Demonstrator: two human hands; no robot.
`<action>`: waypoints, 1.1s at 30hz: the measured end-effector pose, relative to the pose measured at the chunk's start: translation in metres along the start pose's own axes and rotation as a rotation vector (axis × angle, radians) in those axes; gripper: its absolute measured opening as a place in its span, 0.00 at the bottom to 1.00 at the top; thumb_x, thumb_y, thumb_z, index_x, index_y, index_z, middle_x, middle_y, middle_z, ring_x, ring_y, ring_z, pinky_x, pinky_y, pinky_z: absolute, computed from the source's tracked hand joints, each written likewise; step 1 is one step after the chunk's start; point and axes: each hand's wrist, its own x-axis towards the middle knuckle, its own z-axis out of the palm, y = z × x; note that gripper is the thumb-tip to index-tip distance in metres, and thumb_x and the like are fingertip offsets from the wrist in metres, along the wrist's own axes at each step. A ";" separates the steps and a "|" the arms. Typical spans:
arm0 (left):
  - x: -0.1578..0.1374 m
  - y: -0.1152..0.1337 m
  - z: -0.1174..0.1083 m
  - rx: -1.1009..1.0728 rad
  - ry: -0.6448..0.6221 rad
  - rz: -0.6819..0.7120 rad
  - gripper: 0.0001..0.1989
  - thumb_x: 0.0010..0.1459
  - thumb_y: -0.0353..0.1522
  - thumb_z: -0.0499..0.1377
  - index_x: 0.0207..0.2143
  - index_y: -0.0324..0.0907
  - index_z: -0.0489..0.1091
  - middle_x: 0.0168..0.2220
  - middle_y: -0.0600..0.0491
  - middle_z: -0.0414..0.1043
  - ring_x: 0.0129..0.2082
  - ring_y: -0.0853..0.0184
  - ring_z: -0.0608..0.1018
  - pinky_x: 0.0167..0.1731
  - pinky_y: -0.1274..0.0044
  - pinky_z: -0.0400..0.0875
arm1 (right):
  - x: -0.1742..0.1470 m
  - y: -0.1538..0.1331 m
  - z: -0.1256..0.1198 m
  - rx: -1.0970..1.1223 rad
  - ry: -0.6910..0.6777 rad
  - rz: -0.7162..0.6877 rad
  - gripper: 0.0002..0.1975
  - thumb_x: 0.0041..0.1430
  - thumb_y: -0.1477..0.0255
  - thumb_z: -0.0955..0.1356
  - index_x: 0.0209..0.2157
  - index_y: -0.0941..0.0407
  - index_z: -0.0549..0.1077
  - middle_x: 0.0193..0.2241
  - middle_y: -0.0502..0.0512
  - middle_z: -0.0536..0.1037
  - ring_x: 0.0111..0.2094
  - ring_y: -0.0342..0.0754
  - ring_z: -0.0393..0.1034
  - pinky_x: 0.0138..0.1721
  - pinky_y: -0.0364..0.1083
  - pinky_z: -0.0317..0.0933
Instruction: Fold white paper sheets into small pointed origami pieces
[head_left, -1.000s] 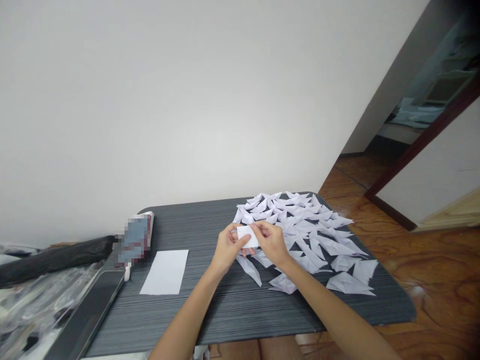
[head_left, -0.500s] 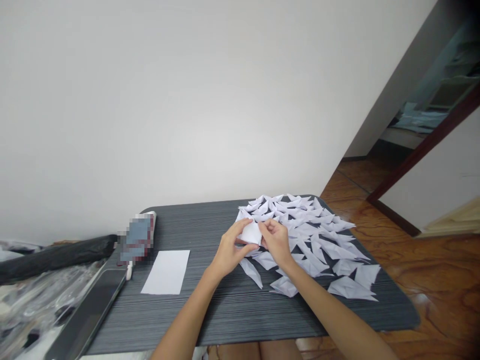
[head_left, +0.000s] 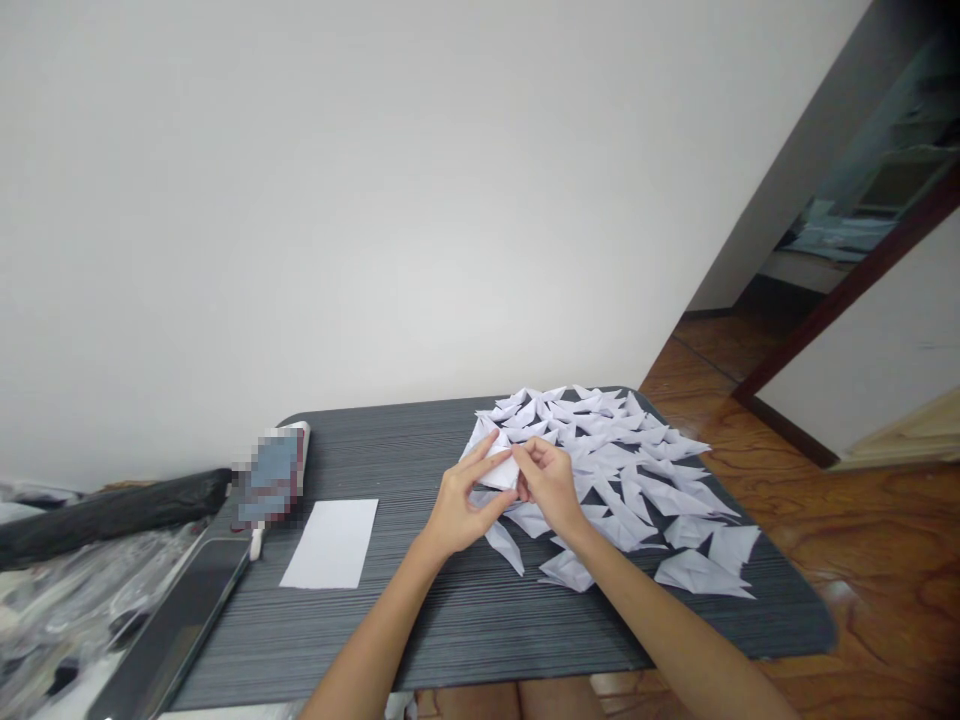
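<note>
A small piece of folded white paper [head_left: 501, 474] is held between both hands above the table. My left hand [head_left: 461, 503] grips its left side, with the thumb at the lower edge and the fingers along the top. At its right edge, my right hand [head_left: 548, 482] pinches the paper between thumb and curled fingers. Partly hidden by my hands and forearms, several pointed folded white paper pieces [head_left: 613, 460] spread over the right part of the table. A flat white sheet [head_left: 331, 545] lies well to the left of my hands.
The dark wood-grain table [head_left: 420, 430] stands against a white wall. On its left edge rest a phone-like dark slab [head_left: 180, 625], a white cable plug [head_left: 257, 541] and a blurred-out item [head_left: 271, 475]. A black roll [head_left: 112, 515] and clear plastic lie beyond that edge.
My left fingers have shifted, with a finger now lying across the top of the folded paper. The paper has tilted slightly, and my right hand has moved a little left.
</note>
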 end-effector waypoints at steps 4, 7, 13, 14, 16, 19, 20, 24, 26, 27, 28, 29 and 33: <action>0.000 -0.002 0.000 -0.170 -0.001 -0.024 0.20 0.50 0.29 0.57 0.48 0.43 0.66 0.57 0.46 0.55 0.55 0.58 0.61 0.53 0.67 0.56 | -0.001 -0.002 0.001 -0.009 -0.043 -0.028 0.16 0.49 0.62 0.66 0.18 0.57 0.59 0.06 0.41 0.61 0.06 0.35 0.52 0.09 0.35 0.44; 0.002 -0.003 -0.001 -0.261 0.008 -0.033 0.18 0.50 0.30 0.57 0.46 0.42 0.68 0.56 0.46 0.56 0.55 0.58 0.61 0.53 0.66 0.56 | -0.001 0.003 0.001 -0.049 -0.065 -0.038 0.15 0.51 0.62 0.65 0.20 0.57 0.60 0.07 0.41 0.62 0.07 0.35 0.52 0.09 0.35 0.45; 0.003 -0.003 -0.002 -0.214 0.103 -0.082 0.16 0.52 0.32 0.56 0.44 0.41 0.69 0.53 0.46 0.62 0.53 0.59 0.64 0.53 0.67 0.57 | 0.005 0.001 -0.006 -0.192 -0.163 -0.231 0.10 0.53 0.66 0.64 0.37 0.56 0.64 0.27 0.50 0.71 0.22 0.40 0.66 0.23 0.39 0.62; 0.003 -0.003 -0.002 -0.205 0.118 -0.078 0.15 0.52 0.32 0.56 0.44 0.41 0.70 0.52 0.46 0.62 0.53 0.59 0.64 0.53 0.67 0.57 | 0.006 -0.002 -0.008 -0.218 -0.213 -0.284 0.13 0.53 0.68 0.65 0.41 0.55 0.64 0.33 0.53 0.70 0.28 0.41 0.68 0.28 0.40 0.64; 0.003 -0.004 -0.003 -0.185 0.142 -0.075 0.15 0.53 0.33 0.55 0.43 0.41 0.70 0.52 0.46 0.63 0.53 0.59 0.65 0.52 0.67 0.59 | 0.006 -0.009 -0.011 -0.269 -0.337 -0.351 0.14 0.52 0.70 0.66 0.43 0.53 0.65 0.42 0.56 0.65 0.38 0.44 0.66 0.35 0.42 0.64; 0.003 -0.006 -0.003 -0.125 0.164 -0.078 0.13 0.52 0.33 0.55 0.40 0.42 0.72 0.51 0.48 0.64 0.51 0.59 0.67 0.51 0.67 0.60 | 0.006 -0.015 -0.014 -0.281 -0.432 -0.353 0.09 0.52 0.71 0.65 0.37 0.53 0.70 0.44 0.57 0.61 0.42 0.46 0.64 0.36 0.42 0.64; 0.003 -0.006 -0.003 -0.096 0.166 -0.073 0.12 0.52 0.33 0.55 0.39 0.42 0.73 0.51 0.48 0.65 0.51 0.59 0.67 0.51 0.68 0.60 | 0.006 -0.015 -0.014 -0.265 -0.435 -0.341 0.08 0.52 0.72 0.66 0.36 0.53 0.71 0.44 0.56 0.61 0.43 0.46 0.63 0.37 0.42 0.64; 0.002 -0.007 0.000 -0.007 0.159 -0.026 0.11 0.51 0.31 0.56 0.38 0.43 0.74 0.51 0.49 0.64 0.50 0.60 0.69 0.51 0.69 0.61 | 0.006 -0.012 -0.013 -0.157 -0.392 -0.315 0.05 0.50 0.72 0.67 0.32 0.54 0.73 0.42 0.56 0.63 0.42 0.46 0.64 0.38 0.43 0.64; 0.001 -0.007 0.001 -0.007 0.167 -0.009 0.14 0.49 0.31 0.59 0.41 0.43 0.72 0.53 0.48 0.61 0.51 0.59 0.67 0.51 0.70 0.61 | 0.007 -0.011 -0.012 -0.094 -0.342 -0.318 0.03 0.50 0.72 0.68 0.29 0.54 0.74 0.40 0.55 0.64 0.42 0.46 0.65 0.39 0.44 0.64; 0.001 -0.007 0.002 -0.025 0.185 -0.012 0.17 0.47 0.31 0.60 0.43 0.44 0.70 0.55 0.48 0.59 0.52 0.59 0.66 0.49 0.71 0.63 | 0.008 -0.010 -0.012 -0.072 -0.311 -0.319 0.03 0.49 0.72 0.68 0.28 0.55 0.74 0.39 0.55 0.65 0.41 0.46 0.65 0.40 0.45 0.63; 0.001 -0.008 0.002 -0.049 0.209 -0.024 0.19 0.47 0.31 0.61 0.45 0.44 0.69 0.56 0.48 0.57 0.52 0.59 0.66 0.47 0.71 0.66 | 0.008 -0.010 -0.012 -0.060 -0.281 -0.317 0.02 0.48 0.72 0.69 0.27 0.55 0.74 0.38 0.55 0.65 0.41 0.46 0.65 0.41 0.45 0.63; 0.001 -0.009 0.002 -0.072 0.236 -0.042 0.20 0.47 0.31 0.61 0.45 0.44 0.69 0.56 0.48 0.57 0.51 0.59 0.67 0.45 0.72 0.68 | 0.009 -0.010 -0.012 -0.057 -0.257 -0.311 0.02 0.47 0.72 0.69 0.26 0.55 0.74 0.38 0.55 0.65 0.41 0.46 0.65 0.41 0.46 0.63; 0.002 -0.012 0.000 -0.046 0.277 -0.103 0.11 0.50 0.32 0.58 0.38 0.42 0.73 0.43 0.48 0.72 0.42 0.62 0.74 0.42 0.72 0.69 | 0.014 -0.011 -0.017 -0.088 -0.260 -0.279 0.04 0.45 0.70 0.71 0.25 0.56 0.75 0.39 0.56 0.67 0.40 0.47 0.65 0.40 0.46 0.62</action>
